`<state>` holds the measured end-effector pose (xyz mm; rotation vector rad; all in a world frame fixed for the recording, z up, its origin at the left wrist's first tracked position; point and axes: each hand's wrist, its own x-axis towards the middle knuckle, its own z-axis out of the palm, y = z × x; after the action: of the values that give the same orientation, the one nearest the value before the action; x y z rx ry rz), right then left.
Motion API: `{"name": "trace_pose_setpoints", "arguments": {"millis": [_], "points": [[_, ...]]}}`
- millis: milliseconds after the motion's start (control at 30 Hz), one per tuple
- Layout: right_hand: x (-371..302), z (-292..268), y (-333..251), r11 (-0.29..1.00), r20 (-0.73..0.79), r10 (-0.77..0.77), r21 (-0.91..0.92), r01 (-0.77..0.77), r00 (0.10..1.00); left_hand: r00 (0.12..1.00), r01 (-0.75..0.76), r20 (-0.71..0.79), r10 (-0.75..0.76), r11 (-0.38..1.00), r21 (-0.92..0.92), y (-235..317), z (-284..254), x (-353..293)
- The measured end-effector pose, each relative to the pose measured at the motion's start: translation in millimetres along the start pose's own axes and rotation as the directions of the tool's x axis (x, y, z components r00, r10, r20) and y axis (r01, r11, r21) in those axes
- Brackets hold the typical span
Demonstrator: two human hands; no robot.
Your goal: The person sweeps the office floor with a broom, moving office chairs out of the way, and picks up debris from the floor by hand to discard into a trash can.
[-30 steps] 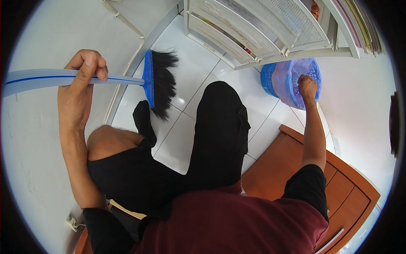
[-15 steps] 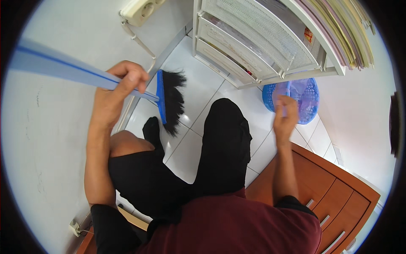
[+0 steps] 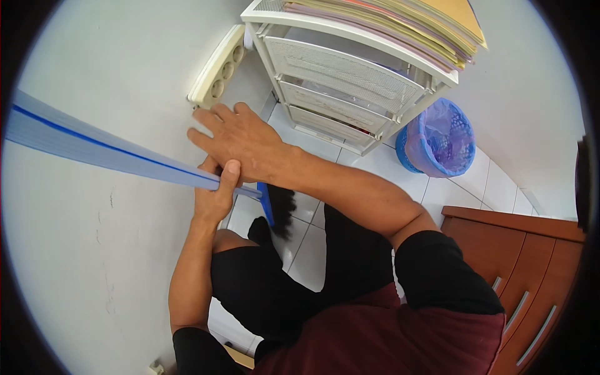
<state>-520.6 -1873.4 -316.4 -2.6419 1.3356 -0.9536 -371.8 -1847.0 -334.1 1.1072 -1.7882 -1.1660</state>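
My left hand (image 3: 215, 194) is closed round the light-blue handle of a broom (image 3: 119, 150). The handle slants from the upper left down to a blue head with black bristles (image 3: 282, 212), which is low by the floor next to my socked foot. My right arm reaches across to the left, and my right hand (image 3: 244, 140) is just above the left one, palm down with its fingers spread and slightly blurred. Its heel overlaps the left hand's fingers; whether the two touch I cannot tell. Nothing shows in the right hand.
A cream power strip (image 3: 219, 75) is on the left wall beyond my right hand. Ahead stands a white mesh drawer unit (image 3: 356, 28) topped with paper folders (image 3: 400, 28). Right of it is a lined blue waste basket (image 3: 407, 153); a brown wooden cabinet (image 3: 487, 250) stands nearer on the right.
My right hand has swung from beside the waste basket on the right across to the left hand, its fingers now spread. The left hand keeps its hold on the broom; the view has shifted.
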Motion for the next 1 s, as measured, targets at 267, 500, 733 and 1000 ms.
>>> {"name": "trace_pose_setpoints", "arguments": {"millis": [267,500,733,1000], "points": [[-1,16,18,0.854,-0.206,-0.165,0.459,0.244,0.965,0.999,-0.046,-0.019,0.042,0.95,-0.31,-20,1,3],[5,23,15,0.732,-0.425,-0.19,0.54,0.416,0.885,0.995,-0.092,-0.072,0.063,0.85,-0.519,-23,2,2],[4,19,15,0.728,-0.362,-0.107,0.606,0.321,0.926,0.982,-0.181,-0.141,0.127,0.854,-0.489,-27,7,16],[-74,25,37,0.846,-0.249,0.316,0.511,-0.154,0.916,0.962,-0.234,0.123,0.245,0.967,-0.1,-21,26,33]]}}
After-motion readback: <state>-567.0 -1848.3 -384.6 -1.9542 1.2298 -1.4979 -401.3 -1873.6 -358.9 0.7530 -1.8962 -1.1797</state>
